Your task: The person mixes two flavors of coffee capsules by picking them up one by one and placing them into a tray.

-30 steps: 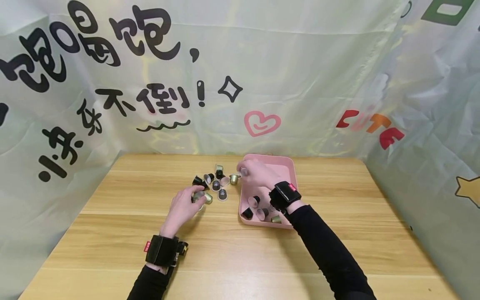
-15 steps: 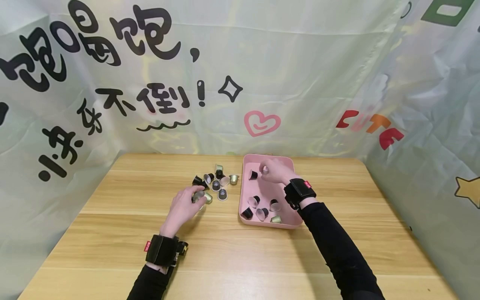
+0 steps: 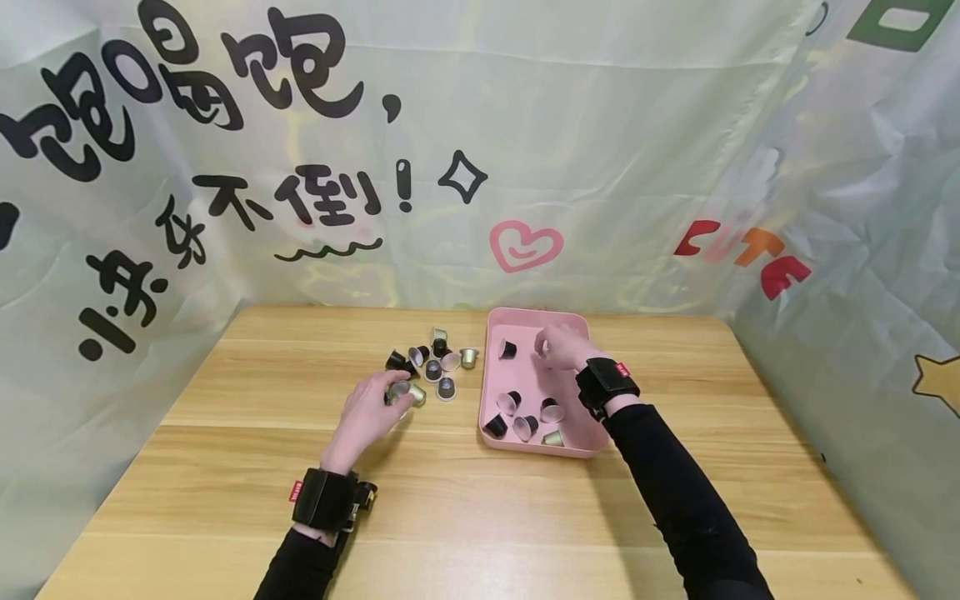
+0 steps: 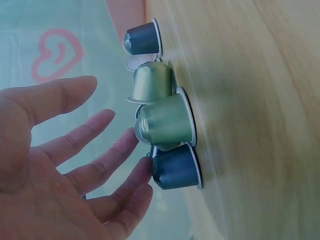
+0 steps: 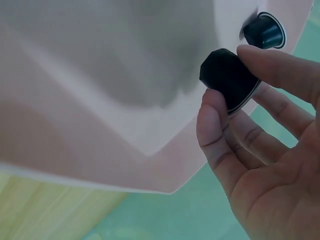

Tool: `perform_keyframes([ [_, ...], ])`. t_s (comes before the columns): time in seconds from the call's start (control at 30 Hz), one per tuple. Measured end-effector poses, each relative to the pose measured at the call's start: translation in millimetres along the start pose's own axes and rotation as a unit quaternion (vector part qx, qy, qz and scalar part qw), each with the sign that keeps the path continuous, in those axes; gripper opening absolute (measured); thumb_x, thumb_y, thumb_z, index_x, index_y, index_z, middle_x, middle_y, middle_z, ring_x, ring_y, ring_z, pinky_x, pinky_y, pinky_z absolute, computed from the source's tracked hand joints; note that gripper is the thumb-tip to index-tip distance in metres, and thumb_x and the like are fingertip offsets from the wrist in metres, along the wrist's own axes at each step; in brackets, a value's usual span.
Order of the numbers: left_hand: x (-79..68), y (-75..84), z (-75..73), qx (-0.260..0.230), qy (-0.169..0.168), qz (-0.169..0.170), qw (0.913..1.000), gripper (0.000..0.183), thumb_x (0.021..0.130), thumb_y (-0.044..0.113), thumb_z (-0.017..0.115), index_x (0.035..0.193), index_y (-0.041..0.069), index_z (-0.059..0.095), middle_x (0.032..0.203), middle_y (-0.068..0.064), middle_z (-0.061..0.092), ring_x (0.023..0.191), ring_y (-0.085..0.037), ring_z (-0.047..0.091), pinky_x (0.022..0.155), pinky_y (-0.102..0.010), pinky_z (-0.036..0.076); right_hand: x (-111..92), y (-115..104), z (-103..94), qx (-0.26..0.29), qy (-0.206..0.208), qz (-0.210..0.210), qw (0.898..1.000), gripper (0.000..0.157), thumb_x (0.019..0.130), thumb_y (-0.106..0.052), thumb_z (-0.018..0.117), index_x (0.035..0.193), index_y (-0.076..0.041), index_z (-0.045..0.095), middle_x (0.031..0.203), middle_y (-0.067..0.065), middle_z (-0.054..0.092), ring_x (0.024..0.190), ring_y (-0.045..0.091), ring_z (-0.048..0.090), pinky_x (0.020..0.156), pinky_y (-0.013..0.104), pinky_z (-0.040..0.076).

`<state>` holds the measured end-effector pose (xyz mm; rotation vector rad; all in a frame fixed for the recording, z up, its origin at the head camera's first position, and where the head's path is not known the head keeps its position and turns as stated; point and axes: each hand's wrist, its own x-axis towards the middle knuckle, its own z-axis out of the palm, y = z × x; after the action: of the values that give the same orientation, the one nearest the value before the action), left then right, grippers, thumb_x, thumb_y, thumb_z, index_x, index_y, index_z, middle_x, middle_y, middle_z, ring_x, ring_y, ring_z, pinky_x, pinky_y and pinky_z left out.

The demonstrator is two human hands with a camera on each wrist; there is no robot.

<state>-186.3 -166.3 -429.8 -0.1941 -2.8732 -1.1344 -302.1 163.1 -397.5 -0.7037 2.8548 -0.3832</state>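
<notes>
My right hand (image 3: 564,348) is over the back right of the pink tray (image 3: 528,375). In the right wrist view, its thumb and a finger pinch a black coffee capsule (image 5: 227,77). Another dark capsule (image 5: 264,31) lies on the tray floor beyond it. On the table left of the tray, my left hand (image 3: 371,412) has its fingers spread and loosely bent beside a cluster of capsules. The left wrist view has a green capsule (image 4: 167,120) and a dark blue capsule (image 4: 176,167) right at its fingertips, with nothing gripped.
Several black, grey and gold capsules are grouped by the tray's left side, a gold capsule (image 3: 468,358) closest to it. Inside the tray, several capsules lie toward the front, including a green one (image 3: 552,438). A printed cloth (image 3: 600,150) hangs behind the wooden table (image 3: 435,517).
My right hand has moved right from the tray's left edge to over its back right. A black capsule now lies at the tray's back left. The left hand has stayed in place.
</notes>
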Motion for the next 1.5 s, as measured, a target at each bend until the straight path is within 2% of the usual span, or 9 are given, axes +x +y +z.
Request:
perform_keyframes([
  [0.17, 0.1, -0.2, 0.4, 0.0, -0.002, -0.004, 1.0, 0.044, 0.093, 0.017, 0.068, 0.134, 0.004, 0.06, 0.13, -0.023, 0.065, 0.124, -0.044, 0.057, 0.11, -0.065, 0.038, -3, -1, -2.1, 0.008, -0.011, 0.008, 1.0, 0.016, 0.092, -0.004, 0.063, 0.103, 0.003, 0.072, 0.101, 0.019, 0.072, 0.076, 0.022, 0.055, 0.068, 0.026, 0.041],
  [0.33, 0.4, -1.1, 1.2, 0.0, -0.002, -0.007, 1.0, 0.044, 0.092, 0.017, 0.068, 0.134, 0.004, 0.06, 0.13, -0.022, 0.065, 0.125, -0.044, 0.056, 0.11, -0.065, 0.037, -5, -1, -2.7, 0.022, -0.009, 0.017, 1.0, 0.026, 0.09, -0.002, 0.062, 0.114, 0.005, 0.069, 0.111, 0.022, 0.072, 0.08, 0.023, 0.056, 0.071, 0.027, 0.041],
  [0.57, 1.5, -1.0, 1.0, -0.001, 0.001, 0.0, 1.0, 0.046, 0.09, 0.015, 0.069, 0.134, 0.003, 0.06, 0.129, -0.022, 0.066, 0.122, -0.044, 0.059, 0.107, -0.063, 0.04, -10, 3, -0.4, 0.045, 0.005, 0.016, 0.999, 0.037, 0.089, 0.0, 0.061, 0.125, 0.007, 0.063, 0.126, 0.027, 0.066, 0.11, 0.035, 0.062, 0.089, 0.041, 0.051],
  [0.73, 2.0, -0.3, 0.4, 0.001, 0.002, 0.003, 1.0, 0.047, 0.09, 0.015, 0.07, 0.134, 0.004, 0.06, 0.131, -0.022, 0.065, 0.121, -0.044, 0.059, 0.107, -0.063, 0.041, -22, 3, -0.9, 0.061, 0.029, 0.0, 0.998, 0.039, 0.089, -0.002, 0.065, 0.126, 0.007, 0.062, 0.128, 0.026, 0.066, 0.121, 0.04, 0.061, 0.103, 0.049, 0.051],
  [0.87, 2.0, 0.4, 0.5, 0.005, -0.001, 0.003, 1.0, 0.048, 0.089, 0.015, 0.07, 0.135, 0.004, 0.06, 0.132, -0.022, 0.064, 0.121, -0.044, 0.058, 0.106, -0.063, 0.041, -35, 1, -0.6, 0.079, 0.05, -0.016, 0.995, 0.041, 0.086, -0.001, 0.068, 0.126, 0.008, 0.062, 0.127, 0.026, 0.065, 0.124, 0.042, 0.059, 0.106, 0.053, 0.048],
  [1.1, 1.4, 3.0, 1.2, 0.007, -0.007, 0.003, 0.9999, 0.048, 0.089, 0.013, 0.071, 0.135, 0.006, 0.06, 0.134, -0.023, 0.062, 0.123, -0.044, 0.057, 0.11, -0.066, 0.037, -64, -5, 4.0, 0.109, 0.098, -0.015, 0.989, 0.039, 0.088, -0.004, 0.069, 0.126, 0.005, 0.064, 0.127, 0.025, 0.066, 0.118, 0.041, 0.061, 0.102, 0.054, 0.05],
  [1.23, 1.0, 5.5, 2.4, 0.009, -0.008, 0.01, 0.9999, 0.049, 0.088, 0.012, 0.071, 0.136, 0.007, 0.059, 0.136, -0.022, 0.061, 0.124, -0.044, 0.055, 0.111, -0.068, 0.035, -79, -9, 9.1, 0.132, 0.123, -0.012, 0.983, 0.039, 0.091, -0.007, 0.069, 0.128, 0.003, 0.064, 0.128, 0.022, 0.066, 0.089, 0.029, 0.065, 0.081, 0.037, 0.054],
  [1.33, 0.5, 7.2, 3.4, 0.013, -0.007, 0.02, 0.9997, 0.049, 0.087, 0.012, 0.073, 0.134, 0.006, 0.06, 0.138, -0.022, 0.06, 0.125, -0.044, 0.055, 0.111, -0.069, 0.034, -88, -11, 14.2, 0.153, 0.15, -0.008, 0.977, 0.04, 0.091, -0.007, 0.071, 0.128, 0.004, 0.064, 0.124, 0.022, 0.068, 0.071, 0.019, 0.056, 0.066, 0.025, 0.045],
  [1.5, 0.0, 9.5, 5.6, 0.022, -0.003, 0.035, 0.9991, 0.047, 0.087, 0.011, 0.074, 0.132, 0.006, 0.061, 0.14, -0.021, 0.059, 0.127, -0.043, 0.054, 0.112, -0.068, 0.034, -98, -13, 24.1, 0.156, 0.202, 0.003, 0.967, 0.039, 0.088, -0.007, 0.073, 0.126, 0.002, 0.065, 0.117, 0.021, 0.07, 0.067, 0.014, 0.053, 0.062, 0.022, 0.042],
])
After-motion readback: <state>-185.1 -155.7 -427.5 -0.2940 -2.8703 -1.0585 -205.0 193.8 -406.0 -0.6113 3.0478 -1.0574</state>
